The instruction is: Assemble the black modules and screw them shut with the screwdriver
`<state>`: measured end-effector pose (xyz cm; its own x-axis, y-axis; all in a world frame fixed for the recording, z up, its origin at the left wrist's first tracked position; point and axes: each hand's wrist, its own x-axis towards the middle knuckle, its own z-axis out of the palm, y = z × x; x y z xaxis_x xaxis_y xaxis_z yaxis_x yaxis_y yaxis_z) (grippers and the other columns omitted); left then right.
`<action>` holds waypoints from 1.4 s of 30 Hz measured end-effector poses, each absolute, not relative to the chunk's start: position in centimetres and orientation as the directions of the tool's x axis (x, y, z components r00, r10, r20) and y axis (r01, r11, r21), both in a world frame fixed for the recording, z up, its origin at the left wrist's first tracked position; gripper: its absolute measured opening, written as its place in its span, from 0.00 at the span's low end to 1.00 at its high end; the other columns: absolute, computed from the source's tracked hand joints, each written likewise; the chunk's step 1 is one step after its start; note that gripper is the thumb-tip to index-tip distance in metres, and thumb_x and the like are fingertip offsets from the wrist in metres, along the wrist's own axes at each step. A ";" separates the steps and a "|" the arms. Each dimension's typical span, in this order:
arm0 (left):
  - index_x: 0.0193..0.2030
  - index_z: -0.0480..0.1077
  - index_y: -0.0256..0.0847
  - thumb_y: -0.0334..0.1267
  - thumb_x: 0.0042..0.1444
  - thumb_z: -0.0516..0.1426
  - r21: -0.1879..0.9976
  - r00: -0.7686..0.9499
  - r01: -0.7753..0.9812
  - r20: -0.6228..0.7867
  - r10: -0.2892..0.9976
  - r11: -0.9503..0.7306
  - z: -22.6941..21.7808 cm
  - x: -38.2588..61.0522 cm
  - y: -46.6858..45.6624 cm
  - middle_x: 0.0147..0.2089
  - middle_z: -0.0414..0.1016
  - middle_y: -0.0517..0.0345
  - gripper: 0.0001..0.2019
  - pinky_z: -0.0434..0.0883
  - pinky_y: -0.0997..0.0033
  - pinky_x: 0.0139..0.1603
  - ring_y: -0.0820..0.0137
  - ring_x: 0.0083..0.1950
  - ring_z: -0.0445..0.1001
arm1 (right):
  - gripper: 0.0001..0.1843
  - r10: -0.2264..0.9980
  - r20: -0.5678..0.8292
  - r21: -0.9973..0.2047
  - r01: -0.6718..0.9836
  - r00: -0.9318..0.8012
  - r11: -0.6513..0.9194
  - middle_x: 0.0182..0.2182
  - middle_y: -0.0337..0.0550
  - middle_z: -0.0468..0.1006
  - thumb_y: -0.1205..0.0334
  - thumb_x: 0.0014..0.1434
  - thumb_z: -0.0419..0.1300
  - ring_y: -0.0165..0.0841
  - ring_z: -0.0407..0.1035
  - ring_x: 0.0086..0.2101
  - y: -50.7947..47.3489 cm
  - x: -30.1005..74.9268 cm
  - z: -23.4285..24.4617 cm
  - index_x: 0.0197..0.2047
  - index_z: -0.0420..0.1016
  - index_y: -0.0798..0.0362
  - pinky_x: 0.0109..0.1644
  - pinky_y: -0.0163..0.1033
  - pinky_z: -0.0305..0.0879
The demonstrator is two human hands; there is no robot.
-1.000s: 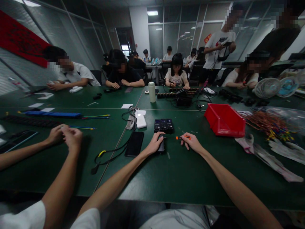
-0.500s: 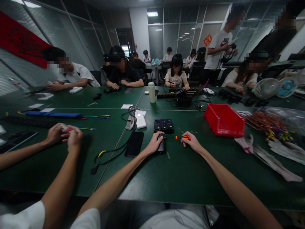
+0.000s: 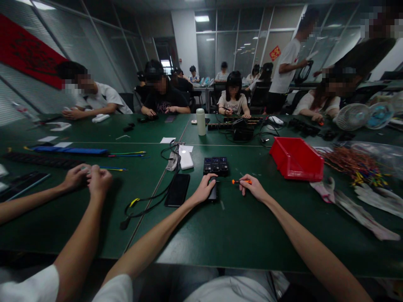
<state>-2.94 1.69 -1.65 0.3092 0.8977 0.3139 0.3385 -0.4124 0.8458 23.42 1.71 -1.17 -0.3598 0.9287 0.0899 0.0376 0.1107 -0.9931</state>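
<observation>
My left hand [image 3: 203, 189] is closed over a small black block [image 3: 213, 191] and presses it onto the green table [image 3: 239, 235]. My right hand [image 3: 252, 188] pinches a small orange-handled screwdriver [image 3: 240, 181], whose tip points left at the block. Just beyond lies a black terminal block with several slots [image 3: 215, 165]. A black phone [image 3: 178, 189] lies left of my left hand.
A co-worker's two hands [image 3: 88, 178] work close together at my left. A red bin [image 3: 297, 159], a heap of coloured wires [image 3: 355, 163] and white gloves [image 3: 362, 209] lie to the right. Cables, a white power bank [image 3: 185, 160] and a white bottle [image 3: 200, 121] stand further off. Several people sit round the table.
My hands have hardly moved; the screwdriver stays at the block. The co-worker's hands shifted slightly. A standing person at the back has turned.
</observation>
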 end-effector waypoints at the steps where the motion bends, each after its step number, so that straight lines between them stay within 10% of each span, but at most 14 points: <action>1: 0.52 0.63 0.44 0.43 0.61 0.45 0.846 0.308 0.339 0.313 0.898 -0.411 -1.6 -2.9 1.7 0.51 0.65 0.54 0.15 0.56 0.65 0.60 0.66 0.56 0.62 | 0.13 0.929 0.086 -0.993 0.044 -0.361 0.109 0.25 0.38 0.74 0.53 0.57 0.57 0.29 0.69 0.19 1.7 23.4 -1.2 0.37 0.63 0.54 0.23 0.33 0.62; 42: 0.51 0.64 0.44 0.42 0.61 0.46 0.852 0.282 0.346 0.305 0.909 -0.393 -1.6 -2.9 1.7 0.51 0.66 0.55 0.15 0.56 0.65 0.60 0.67 0.55 0.62 | 0.15 0.944 0.116 -0.991 0.028 -0.310 0.131 0.28 0.41 0.76 0.53 0.55 0.59 0.33 0.72 0.29 2.0 23.5 -1.7 0.41 0.65 0.54 0.37 0.42 0.67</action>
